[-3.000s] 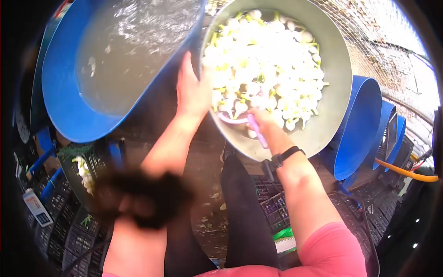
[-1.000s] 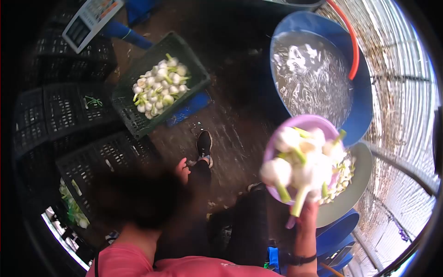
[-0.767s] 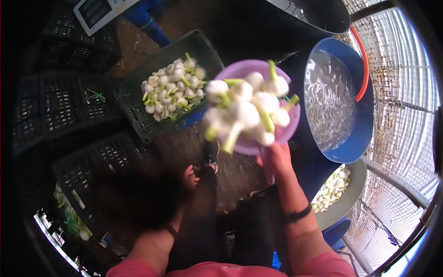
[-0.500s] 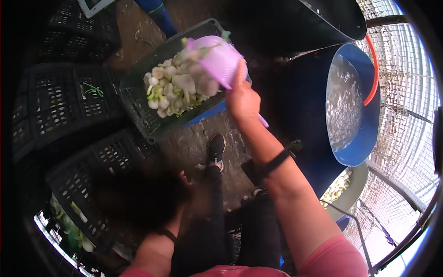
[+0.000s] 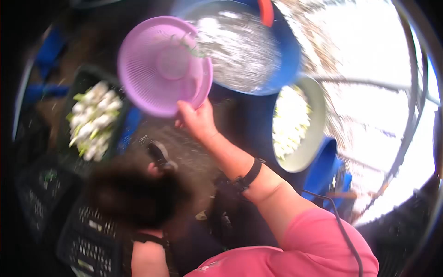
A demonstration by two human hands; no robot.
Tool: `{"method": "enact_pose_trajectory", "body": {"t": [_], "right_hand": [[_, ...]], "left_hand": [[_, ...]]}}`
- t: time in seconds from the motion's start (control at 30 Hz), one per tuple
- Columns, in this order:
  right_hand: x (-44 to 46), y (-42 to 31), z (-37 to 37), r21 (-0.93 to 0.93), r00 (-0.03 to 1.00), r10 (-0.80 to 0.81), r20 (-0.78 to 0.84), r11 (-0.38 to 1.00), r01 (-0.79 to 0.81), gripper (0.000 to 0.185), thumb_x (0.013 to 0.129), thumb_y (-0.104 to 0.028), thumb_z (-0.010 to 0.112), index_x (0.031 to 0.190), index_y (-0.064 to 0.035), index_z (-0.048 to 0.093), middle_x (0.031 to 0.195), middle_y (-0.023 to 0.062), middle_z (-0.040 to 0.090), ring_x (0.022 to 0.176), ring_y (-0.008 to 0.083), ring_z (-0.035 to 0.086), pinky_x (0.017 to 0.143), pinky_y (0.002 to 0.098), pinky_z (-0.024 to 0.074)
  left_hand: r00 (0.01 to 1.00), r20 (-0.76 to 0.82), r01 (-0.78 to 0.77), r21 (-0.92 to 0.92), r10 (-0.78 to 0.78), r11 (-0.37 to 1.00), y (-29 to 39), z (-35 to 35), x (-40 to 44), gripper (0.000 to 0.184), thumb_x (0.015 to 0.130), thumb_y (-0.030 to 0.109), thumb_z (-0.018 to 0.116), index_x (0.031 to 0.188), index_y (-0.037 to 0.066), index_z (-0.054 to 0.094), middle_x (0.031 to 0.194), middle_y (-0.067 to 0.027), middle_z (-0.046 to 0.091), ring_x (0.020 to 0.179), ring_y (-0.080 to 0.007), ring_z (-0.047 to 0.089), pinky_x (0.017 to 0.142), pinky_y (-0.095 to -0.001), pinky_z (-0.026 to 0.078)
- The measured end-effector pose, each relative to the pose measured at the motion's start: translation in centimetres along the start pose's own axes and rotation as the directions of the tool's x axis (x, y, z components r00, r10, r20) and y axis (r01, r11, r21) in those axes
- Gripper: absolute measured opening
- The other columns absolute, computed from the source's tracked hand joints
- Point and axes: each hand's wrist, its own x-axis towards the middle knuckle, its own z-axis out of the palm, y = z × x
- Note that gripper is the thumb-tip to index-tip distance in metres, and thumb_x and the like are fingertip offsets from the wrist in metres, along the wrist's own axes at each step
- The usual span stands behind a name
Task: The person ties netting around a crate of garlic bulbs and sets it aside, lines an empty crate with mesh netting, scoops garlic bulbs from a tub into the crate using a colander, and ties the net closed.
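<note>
My right hand (image 5: 199, 123) is closed on the near edge of a pink plastic colander (image 5: 143, 83). Its open side faces me, and a few green scraps (image 5: 187, 46) show near its far right side. To the left of it, a dark crate (image 5: 69, 101) holds white bulbs with green stubs (image 5: 94, 120). A dark blurred shape covers most of my left hand (image 5: 152, 168). Only a fingertip peeks out above that shape, so its grip is hidden.
Behind the colander stands a blue drum of rippling water (image 5: 240, 51), with an orange hose (image 5: 266, 11) over it. A pale tub (image 5: 311, 134) of white pieces sits right of it. Black slatted crates (image 5: 87, 249) line the lower left. A shoe (image 5: 161, 154) rests on the floor.
The view has swung right. My right hand has carried the colander from over the crate of bulbs to beside the water drum, and its bulbs are gone.
</note>
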Motion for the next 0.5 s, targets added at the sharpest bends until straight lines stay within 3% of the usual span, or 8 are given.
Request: {"method": "enact_pose_trajectory", "body": {"t": [0.1, 0.17, 0.23, 0.27, 0.3, 0.4, 0.43, 0.5], "right_hand": [[-4.9, -2.3, -11.5, 0.176, 0.99, -0.008, -0.14, 0.984, 0.033, 0.063, 0.081, -0.009, 0.057, 0.136, -0.0045, 0.026, 0.08, 0.0115, 0.058, 0.053, 0.0143, 0.056, 0.042, 0.0274, 0.049], [-8.0, -2.3, -20.6, 0.216, 0.942, -0.002, -0.335, 0.973, 0.079, 0.066, 0.08, -0.009, 0.057, 0.138, -0.0077, 0.023, 0.081, 0.0099, 0.056, 0.051, 0.0151, 0.055, 0.043, 0.0264, 0.0501], [-10.4, -1.2, -30.4, 0.115, 0.841, 0.007, -0.541, 0.991, 0.066, 0.066, 0.081, -0.009, 0.056, 0.138, -0.0087, 0.024, 0.084, 0.0115, 0.056, 0.05, 0.0158, 0.055, 0.043, 0.0268, 0.0504], [-11.5, -0.3, -35.2, 0.016, 0.765, -0.036, -0.643, 0.998, 0.061, 0.038, 0.081, -0.013, 0.057, 0.111, 0.0045, 0.044, 0.07, 0.0131, 0.058, 0.044, 0.0171, 0.056, 0.038, 0.0263, 0.0482], [-12.2, 0.7, -40.2, -0.029, 0.719, 0.057, -0.692, 0.994, -0.107, 0.043, 0.079, -0.014, 0.058, 0.115, 0.0023, 0.041, 0.071, 0.0127, 0.058, 0.043, 0.0148, 0.054, 0.037, 0.0245, 0.047], [-14.2, 8.5, -56.1, -0.528, 0.507, -0.224, -0.833, 0.595, -0.605, 0.063, 0.079, -0.014, 0.054, 0.134, 0.0013, 0.027, 0.089, 0.025, 0.062, 0.076, 0.0336, 0.065, 0.067, 0.0413, 0.0531], [-14.8, 6.9, -58.2, -0.441, 0.467, -0.076, -0.881, 0.489, -0.753, 0.073, 0.08, -0.018, 0.054, 0.139, -0.0013, 0.016, 0.097, 0.0285, 0.06, 0.093, 0.039, 0.06, 0.08, 0.0451, 0.0481], [-14.8, 5.5, -60.1, -0.464, 0.464, -0.053, -0.884, 0.201, -0.862, 0.076, 0.08, -0.022, 0.055, 0.14, -0.0029, 0.013, 0.094, 0.0257, 0.062, 0.09, 0.0384, 0.061, 0.08, 0.0446, 0.0482]], "left_hand": [[0.986, 0.166, -0.003, 0.146, -0.022, 0.989, 2.8, 6.2, -0.7, 0.041, 0.091, 0.025, 0.05, 0.128, 0.009, 0.046, 0.107, -0.0051, 0.057, 0.085, -0.0125, 0.057, 0.07, -0.0247, 0.047], [0.955, 0.287, 0.121, -0.121, -0.082, 0.985, 1.5, 9.8, 0.0, 0.042, 0.091, 0.026, 0.05, 0.128, 0.009, 0.046, 0.108, -0.0044, 0.057, 0.087, -0.0118, 0.056, 0.072, -0.0239, 0.046], [0.913, 0.405, -0.203, 0.346, 0.049, 0.916, 1.3, 15.4, 0.7, 0.043, 0.09, 0.029, 0.051, 0.129, 0.009, 0.047, 0.107, -0.0039, 0.057, 0.087, -0.0109, 0.055, 0.074, -0.0234, 0.044], [0.905, 0.425, -0.197, 0.386, 0.015, 0.901, 2.4, 18.9, -0.2, 0.044, 0.09, 0.03, 0.051, 0.129, 0.009, 0.047, 0.107, -0.004, 0.057, 0.088, -0.0107, 0.055, 0.075, -0.0235, 0.043], [0.897, 0.442, -0.187, 0.429, -0.025, 0.884, 3.3, 22.6, -1.2, 0.045, 0.09, 0.031, 0.051, 0.13, 0.009, 0.047, 0.107, -0.004, 0.057, 0.089, -0.0105, 0.055, 0.076, -0.0237, 0.043], [0.791, 0.597, -0.387, 0.326, 0.129, 0.862, 2.8, 32.0, -1.3, 0.048, 0.091, 0.032, 0.05, 0.133, 0.009, 0.042, 0.114, -0.0074, 0.055, 0.101, -0.0127, 0.051, 0.083, -0.0244, 0.04], [0.787, 0.602, -0.397, 0.332, 0.131, 0.856, 3.0, 36.0, -1.8, 0.051, 0.091, 0.032, 0.05, 0.135, 0.008, 0.038, 0.121, -0.0107, 0.052, 0.109, -0.0156, 0.049, 0.089, -0.0261, 0.039], [0.694, 0.629, -0.622, 0.278, 0.35, 0.732, 1.9, 42.1, -0.4, 0.057, 0.091, 0.032, 0.048, 0.139, 0.007, 0.03, 0.135, -0.0176, 0.039, 0.123, -0.0219, 0.038, 0.101, -0.031, 0.03]]}}
